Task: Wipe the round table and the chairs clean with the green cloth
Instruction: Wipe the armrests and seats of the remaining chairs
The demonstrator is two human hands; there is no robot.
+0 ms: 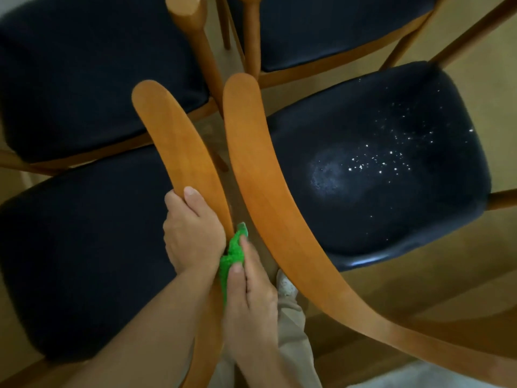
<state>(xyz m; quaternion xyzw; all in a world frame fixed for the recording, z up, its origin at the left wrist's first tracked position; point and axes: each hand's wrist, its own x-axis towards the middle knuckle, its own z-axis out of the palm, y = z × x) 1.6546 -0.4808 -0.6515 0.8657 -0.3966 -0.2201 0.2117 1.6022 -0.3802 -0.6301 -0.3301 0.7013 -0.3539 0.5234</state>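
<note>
The left hand (193,233) clasps the left chair's backrest (179,147), likely to steady it. Beside it, the right hand (249,298) pinches the green cloth (232,254) against that rail's inner edge to wipe it. Right: a crumb-speckled seat (391,163), seemingly unwiped.

Both forearms came in bare from the bottom edge, angled up and converging near centre. Left hand (193,233) was curled over the chair backrest (181,152), thumb lying on top of the wood, fingers wrapped out of sight underneath. Right hand (249,292) sat just beside it, wrist lower, thumb and forefinger extended forward and pinching the green cloth (232,253). The two hands were nearly touching. One trouser leg and shoe showed below.
</note>
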